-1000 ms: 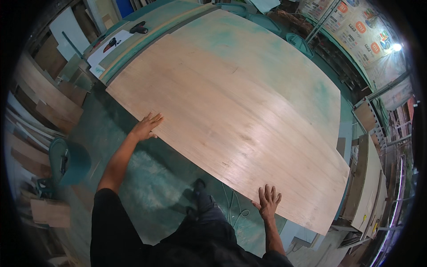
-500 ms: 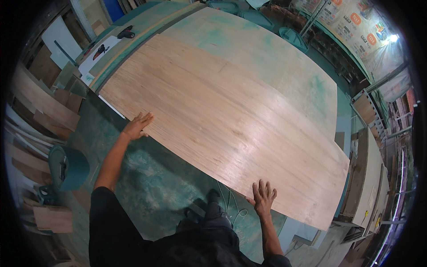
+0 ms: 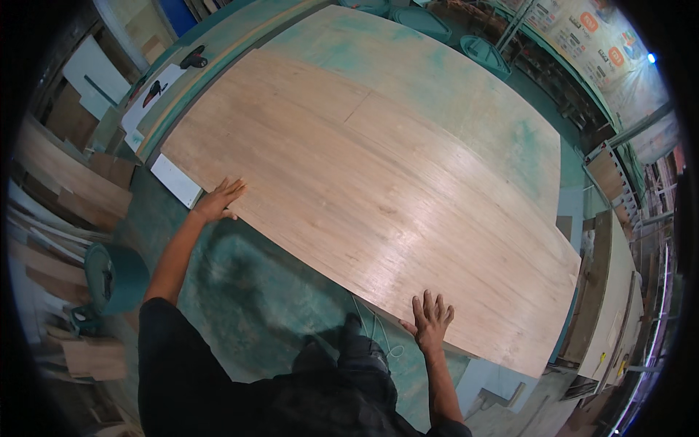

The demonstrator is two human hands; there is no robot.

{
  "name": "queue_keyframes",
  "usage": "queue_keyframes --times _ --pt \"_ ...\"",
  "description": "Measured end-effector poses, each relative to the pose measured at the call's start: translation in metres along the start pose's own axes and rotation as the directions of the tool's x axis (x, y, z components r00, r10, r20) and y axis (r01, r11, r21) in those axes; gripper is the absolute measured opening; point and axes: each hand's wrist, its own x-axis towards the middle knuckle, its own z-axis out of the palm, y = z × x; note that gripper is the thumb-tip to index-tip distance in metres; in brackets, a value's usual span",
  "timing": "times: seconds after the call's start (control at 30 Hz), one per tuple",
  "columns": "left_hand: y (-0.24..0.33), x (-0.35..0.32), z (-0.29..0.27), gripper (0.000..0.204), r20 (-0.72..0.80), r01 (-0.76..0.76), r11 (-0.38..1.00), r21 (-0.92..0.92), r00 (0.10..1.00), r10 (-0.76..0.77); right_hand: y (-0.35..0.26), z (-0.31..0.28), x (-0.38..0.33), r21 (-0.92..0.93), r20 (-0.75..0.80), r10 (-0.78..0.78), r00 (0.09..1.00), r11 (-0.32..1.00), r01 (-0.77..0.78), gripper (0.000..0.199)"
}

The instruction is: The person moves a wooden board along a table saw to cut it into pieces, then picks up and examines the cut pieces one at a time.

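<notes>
A large plywood sheet [image 3: 349,182] with long brown grain lies flat on a work table, over a paler board with green smears [image 3: 466,95]. My left hand [image 3: 218,201] rests palm down on the sheet's near edge towards the left, its fingers spread and its thumb by the rim. On the same edge further right lies my right hand [image 3: 431,320], flat with the fingers apart. Neither hand is wrapped round anything. A white panel [image 3: 176,180] sticks out from beneath the sheet's near left corner.
On a side bench at the upper left are a drill [image 3: 193,58] and a red-and-black tool [image 3: 153,93]. A green bucket [image 3: 116,277] stands on the floor at left. Below the near edge hangs a pale cable [image 3: 394,351]. Stacked boards [image 3: 608,298] flank the right.
The plywood sheet has shifted slightly away from me, and much more of the white panel shows at its near left corner. Both hands stay flat on the sheet.
</notes>
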Motion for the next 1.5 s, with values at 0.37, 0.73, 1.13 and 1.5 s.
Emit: queue_keyframes --times 0.37,0.73,1.13,1.5 --pt "0.015 0.029 -0.034 0.095 -0.012 0.022 0.998 -0.067 1.000 -0.022 0.024 0.006 0.039 0.066 -0.030 0.030 0.999 0.997 -0.028 0.073" --pt "0.027 0.104 -0.072 0.092 0.030 0.109 0.993 -0.044 0.994 -0.108 0.070 0.011 0.104 0.035 0.010 0.071 0.997 0.997 -0.071 0.077" --pt "0.032 0.194 -0.109 0.090 0.065 0.154 0.988 0.014 0.986 -0.155 0.125 0.017 0.181 -0.007 0.051 0.146 0.988 0.989 -0.146 0.078" --pt "0.027 0.253 -0.123 0.087 0.065 0.155 0.987 0.038 0.986 -0.157 0.161 0.025 0.229 -0.032 0.064 0.161 0.985 0.987 -0.159 0.079"
